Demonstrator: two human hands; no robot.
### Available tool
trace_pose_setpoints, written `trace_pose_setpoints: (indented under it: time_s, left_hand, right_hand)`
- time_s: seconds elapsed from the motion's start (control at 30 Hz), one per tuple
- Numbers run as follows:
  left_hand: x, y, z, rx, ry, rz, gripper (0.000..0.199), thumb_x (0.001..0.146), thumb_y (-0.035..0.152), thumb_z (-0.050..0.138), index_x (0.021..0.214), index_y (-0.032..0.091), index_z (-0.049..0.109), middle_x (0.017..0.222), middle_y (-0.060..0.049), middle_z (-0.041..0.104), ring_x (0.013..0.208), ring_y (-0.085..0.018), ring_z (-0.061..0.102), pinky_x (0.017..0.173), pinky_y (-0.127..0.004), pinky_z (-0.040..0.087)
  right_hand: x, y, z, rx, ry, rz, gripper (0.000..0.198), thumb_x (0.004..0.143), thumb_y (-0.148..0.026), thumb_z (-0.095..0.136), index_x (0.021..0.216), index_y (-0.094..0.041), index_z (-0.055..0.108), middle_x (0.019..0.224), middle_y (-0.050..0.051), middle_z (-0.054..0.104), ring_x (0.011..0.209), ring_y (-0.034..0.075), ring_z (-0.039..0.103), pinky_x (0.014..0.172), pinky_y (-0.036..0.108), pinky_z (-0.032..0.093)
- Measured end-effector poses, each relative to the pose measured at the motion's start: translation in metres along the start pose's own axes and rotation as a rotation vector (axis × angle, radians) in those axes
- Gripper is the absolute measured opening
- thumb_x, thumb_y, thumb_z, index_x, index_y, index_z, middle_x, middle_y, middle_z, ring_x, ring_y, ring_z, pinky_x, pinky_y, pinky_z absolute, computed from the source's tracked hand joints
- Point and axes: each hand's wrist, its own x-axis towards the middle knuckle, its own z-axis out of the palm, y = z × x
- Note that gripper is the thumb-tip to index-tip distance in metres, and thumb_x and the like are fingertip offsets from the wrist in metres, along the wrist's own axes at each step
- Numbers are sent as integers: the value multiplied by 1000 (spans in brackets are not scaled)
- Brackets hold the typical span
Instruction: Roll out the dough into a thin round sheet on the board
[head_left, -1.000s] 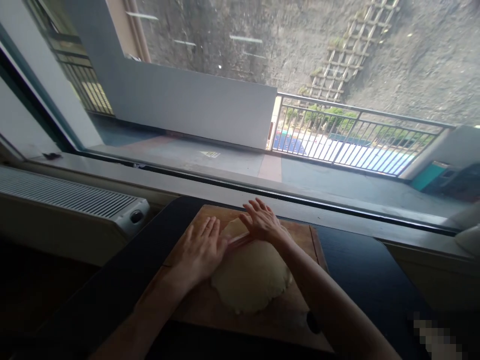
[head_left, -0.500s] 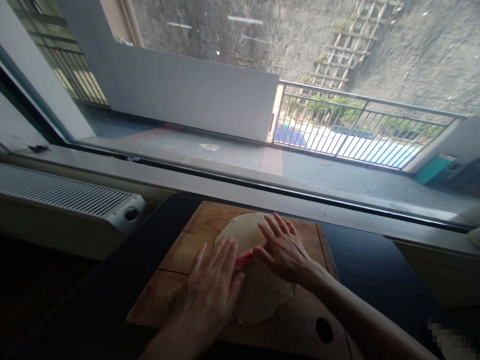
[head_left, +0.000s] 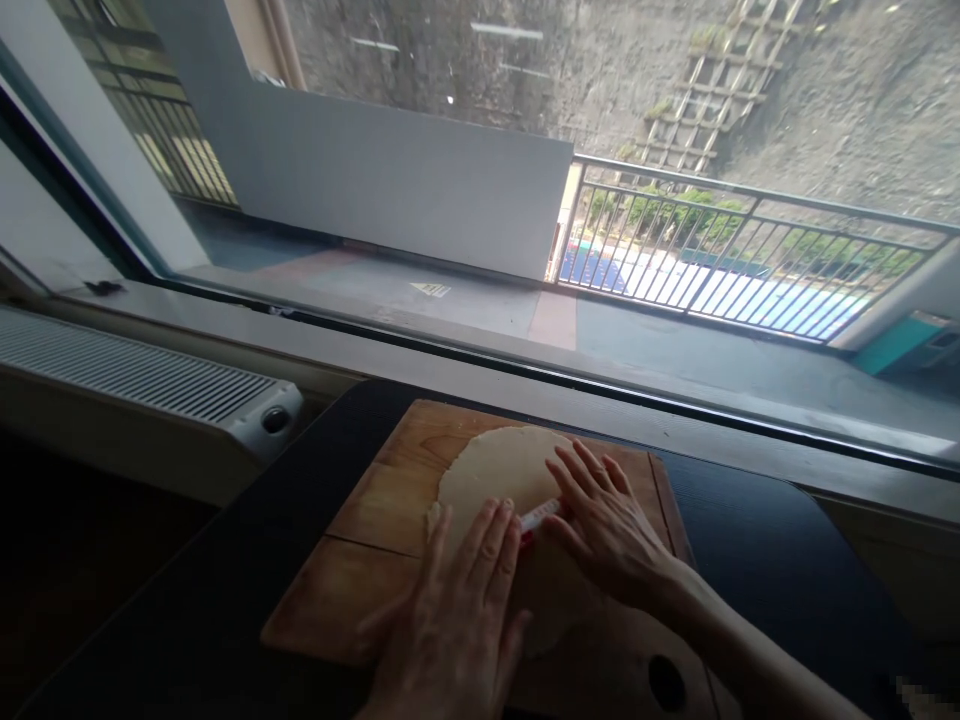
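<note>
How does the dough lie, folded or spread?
Spread: the dough lies flat as a broad sheet on the wooden board, though the left hand hides part of it.

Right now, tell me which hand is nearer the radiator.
Left. The left hand is right of the radiator; the right hand is farther right, over the board.

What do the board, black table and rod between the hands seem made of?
Board: wood, smooth finish; swirling grain shows. Black table: perhaps laminate, from faint lines and satin sheen. Rod: possibly smooth plastic, given red and white coloring; mostly covered.
</note>
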Motion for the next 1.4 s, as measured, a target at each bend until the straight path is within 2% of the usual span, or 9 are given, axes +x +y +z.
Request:
trace_pose_setpoints:
  time_s: [0.27, 0.33, 0.47, 0.63, 0.77, 0.83, 1.07, 1.3, 1.4]
  left_hand:
    - [59, -70, 0, 13, -172, -465, 65, 89, 51, 20, 136, 9, 36, 144, -12, 30, 135, -26, 21, 108, -52, 14]
    - [53, -63, -3, 27, -156, -463, 64, 89, 49, 19, 135, 9, 37, 144, -13, 30, 136, -26, 20, 109, -52, 14]
    - [26, -14, -4, -2, -80, -221, 59, 90, 45, 23, 136, 12, 35, 144, -11, 31, 135, -24, 22, 111, -48, 11]
    - [71, 25, 7, -113, -98, -40, 60, 91, 46, 20, 139, 12, 28, 147, -9, 26, 137, -22, 17, 112, -44, 9]
    - [154, 40, 13, -181, -327, -17, 58, 91, 44, 16, 137, 12, 32, 146, -10, 27, 136, -21, 19, 111, -43, 13]
    - [170, 45, 11, -171, -390, -63, 58, 91, 42, 15, 135, 10, 36, 145, -13, 29, 135, -24, 22, 109, -45, 15]
    - [103, 36, 5, -140, -298, 87, 59, 91, 44, 14, 140, 14, 26, 147, -10, 23, 137, -21, 17, 110, -46, 10]
    - [212, 59, 33, -170, -353, -43, 60, 91, 43, 16, 138, 8, 31, 146, -14, 24, 135, -26, 19, 109, -46, 15]
    - [225, 65, 38, -172, -332, -69, 60, 91, 44, 13, 137, 11, 34, 146, -12, 26, 135, -26, 20, 109, -45, 15]
  right_hand:
    - [97, -13, 0, 63, 14, 168, 49, 94, -47, 20, 131, -22, 41, 148, 7, 20, 136, 23, 12, 104, 43, 24]
    - [76, -11, 0, 62, 68, 102, 46, 95, -43, 21, 129, -21, 43, 148, 7, 20, 136, 23, 12, 104, 42, 25]
    - [-34, 6, 6, 11, 193, -120, 43, 94, -28, 28, 135, -18, 36, 141, 7, 36, 132, 20, 25, 107, 39, 25]
    - [-128, 37, 3, 17, 213, 66, 43, 91, -22, 37, 133, -22, 38, 120, 9, 55, 107, 21, 51, 88, 35, 46]
    - [-143, 62, -10, -16, 210, 258, 35, 89, -25, 39, 123, -24, 46, 105, 7, 60, 93, 21, 56, 78, 34, 49]
    - [-155, 68, -13, -26, 206, 291, 32, 88, -24, 39, 119, -26, 49, 101, 6, 60, 90, 20, 57, 74, 32, 49]
    - [-217, 58, 11, -12, 181, 268, 49, 77, -9, 36, 122, -24, 46, 108, 8, 59, 93, 21, 58, 77, 32, 49]
    - [-165, 83, -1, -127, 167, 418, 59, 72, -9, 41, 131, -11, 40, 124, 15, 51, 109, 26, 50, 90, 42, 41]
    - [-158, 78, -7, -87, 169, 365, 61, 77, -22, 45, 136, -14, 33, 133, 12, 45, 122, 26, 41, 100, 43, 34]
